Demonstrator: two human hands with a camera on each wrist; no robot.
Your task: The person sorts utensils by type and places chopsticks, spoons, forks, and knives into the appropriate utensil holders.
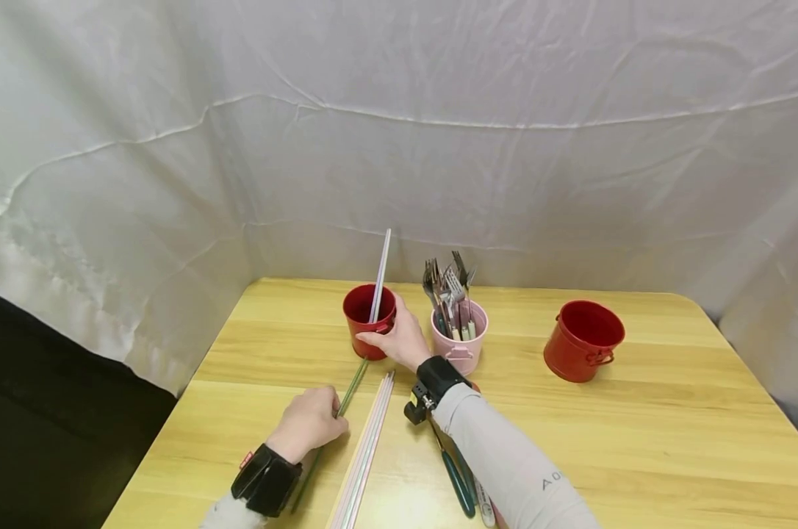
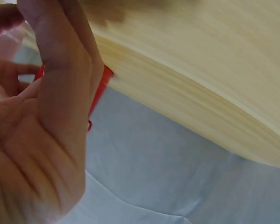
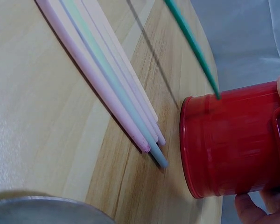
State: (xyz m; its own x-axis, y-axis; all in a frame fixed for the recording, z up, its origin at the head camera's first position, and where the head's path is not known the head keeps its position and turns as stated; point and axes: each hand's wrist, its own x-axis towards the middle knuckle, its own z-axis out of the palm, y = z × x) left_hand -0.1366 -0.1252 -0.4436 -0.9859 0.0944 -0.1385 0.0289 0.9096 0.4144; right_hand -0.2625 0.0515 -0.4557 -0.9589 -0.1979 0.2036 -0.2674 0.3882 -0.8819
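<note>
My left hand (image 1: 311, 420) pinches slim green chopsticks (image 1: 353, 387) low over the table, their far tips close to a red bucket (image 1: 359, 332). In the right wrist view a green chopstick (image 3: 191, 42) slants down, its tip overlapping the bucket's side. My right hand (image 1: 402, 336) grips that bucket, thumb and fingers on either side near the handle. Pale lilac chopsticks (image 1: 381, 272) stand tilted in the bucket. Between my arms lie several pastel chopsticks (image 1: 366, 455), side by side. The left wrist view shows my left palm (image 2: 42, 140) hiding most of the bucket.
Just right of my right hand stands a pink bucket (image 1: 461, 355) full of forks and other cutlery. A second red bucket (image 1: 574, 353) sits further right. Green-handled utensils (image 1: 458, 481) lie partly under my right forearm. A pale curtain (image 1: 491, 184) hangs behind the table.
</note>
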